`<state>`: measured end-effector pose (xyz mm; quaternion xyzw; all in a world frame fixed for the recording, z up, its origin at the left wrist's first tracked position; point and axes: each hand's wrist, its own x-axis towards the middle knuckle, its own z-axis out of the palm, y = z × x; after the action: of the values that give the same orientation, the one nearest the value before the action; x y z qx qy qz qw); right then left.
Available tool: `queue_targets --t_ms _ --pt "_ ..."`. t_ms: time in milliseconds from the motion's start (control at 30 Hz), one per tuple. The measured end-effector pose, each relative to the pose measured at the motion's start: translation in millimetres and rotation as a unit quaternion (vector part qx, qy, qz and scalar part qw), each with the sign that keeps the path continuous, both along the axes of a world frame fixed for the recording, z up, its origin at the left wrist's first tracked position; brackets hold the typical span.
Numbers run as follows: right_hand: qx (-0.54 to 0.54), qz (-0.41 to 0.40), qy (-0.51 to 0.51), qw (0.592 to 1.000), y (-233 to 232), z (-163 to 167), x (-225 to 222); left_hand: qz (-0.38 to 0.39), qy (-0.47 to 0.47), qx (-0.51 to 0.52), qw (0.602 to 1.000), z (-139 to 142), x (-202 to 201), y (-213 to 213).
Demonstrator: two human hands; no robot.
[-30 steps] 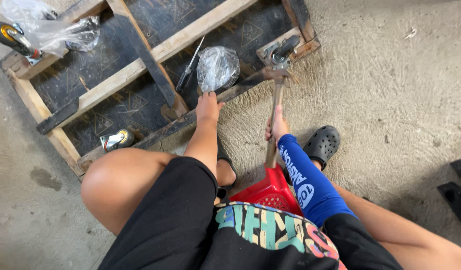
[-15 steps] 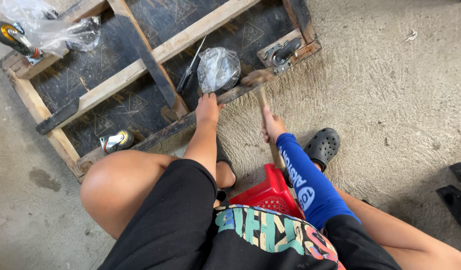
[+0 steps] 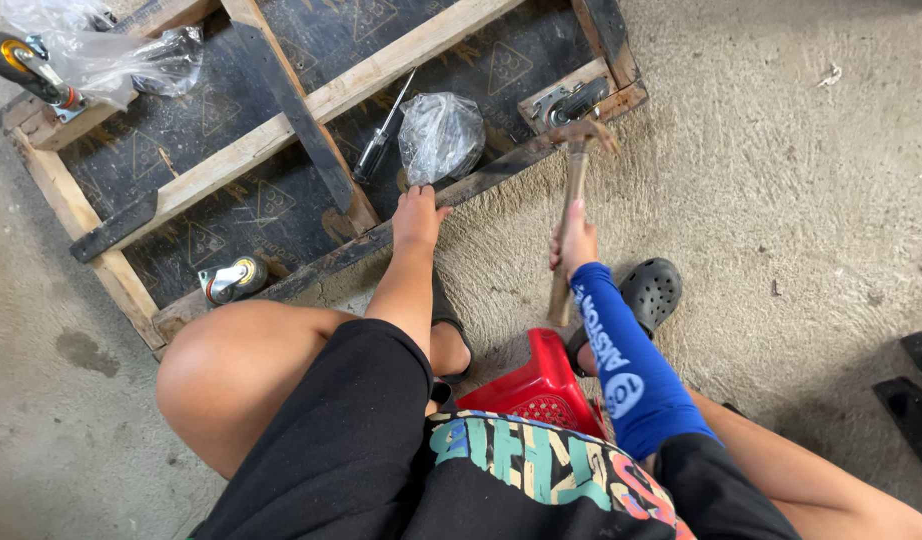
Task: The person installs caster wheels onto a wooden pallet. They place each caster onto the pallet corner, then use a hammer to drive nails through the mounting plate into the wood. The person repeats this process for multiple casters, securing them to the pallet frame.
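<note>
We are gripping the hammer (image 3: 571,215) in our closed right hand (image 3: 578,243), aiming squarely at the board's corner bracket (image 3: 569,102), while our left hand (image 3: 418,212) is pressing flat, steadying the board (image 3: 281,130).

Soft, even daylight over my work, no hard glare, faint shadows under my knees and the red stool (image 3: 529,385), plastic bag (image 3: 439,135) glinting slightly, sharp focus, hammer (image 3: 571,210) slightly motion-blurred, mild wide-angle stretch at edges
</note>
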<state>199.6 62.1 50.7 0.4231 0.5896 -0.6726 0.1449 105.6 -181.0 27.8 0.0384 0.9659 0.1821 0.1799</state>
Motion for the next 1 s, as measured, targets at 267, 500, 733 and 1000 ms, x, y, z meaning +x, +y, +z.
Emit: queue_targets --t_ms 267,500,733,1000 --pt "0.06 -0.021 0.039 0.997 1 -1 2 0.004 0.0 -0.011 1.0 1 0 -1" --pt "0.344 0.061 0.265 0.899 16 -7 6 -0.007 0.013 -0.008 1.0 -3 0 -3" --pt "0.218 0.148 -0.002 0.965 40 25 -6 -0.027 -0.013 -0.026 0.999 0 0 -3" --pt "0.354 0.138 0.239 0.893 52 2 10 -0.012 -0.032 -0.034 0.999 -2 -2 3"
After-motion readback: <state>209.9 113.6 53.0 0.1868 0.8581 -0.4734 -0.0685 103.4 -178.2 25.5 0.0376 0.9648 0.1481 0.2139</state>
